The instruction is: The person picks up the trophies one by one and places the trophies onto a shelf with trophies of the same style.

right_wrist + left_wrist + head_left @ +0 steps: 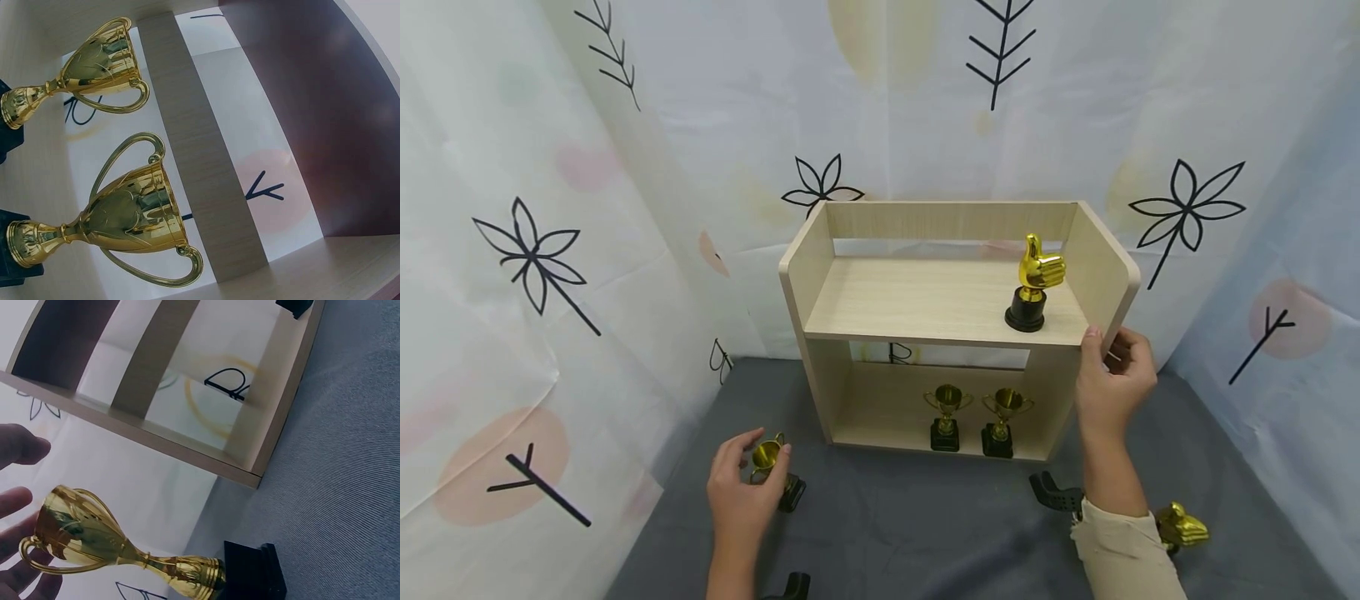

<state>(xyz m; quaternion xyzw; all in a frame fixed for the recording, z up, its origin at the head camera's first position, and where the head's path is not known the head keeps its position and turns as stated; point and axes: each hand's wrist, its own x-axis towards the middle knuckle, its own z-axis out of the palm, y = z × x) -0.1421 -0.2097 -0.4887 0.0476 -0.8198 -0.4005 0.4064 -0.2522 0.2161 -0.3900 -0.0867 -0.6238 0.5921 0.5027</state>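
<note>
On the grey surface at the left stands a gold trophy cup [767,455] with a black base. My left hand [737,483] is around its bowl; the left wrist view shows spread fingers [14,540] beside and behind the cup, the thumb apart from it. My right hand [1116,383] grips the right side panel of a two-tier wooden shelf [910,292], thumb at the front edge. A gold thumbs-up trophy [1037,271] stands on the upper tier. Below, at the right of the lower tier, are two gold trophy cups [944,429] [134,212].
Another gold hand-shaped trophy [1183,527] is partly hidden by the right sleeve [1123,554]. A black curved object [1056,493] lies near the right forearm, and another black piece [793,585] shows at the bottom edge. Patterned white cloth [887,125] hangs behind the shelf and at both sides.
</note>
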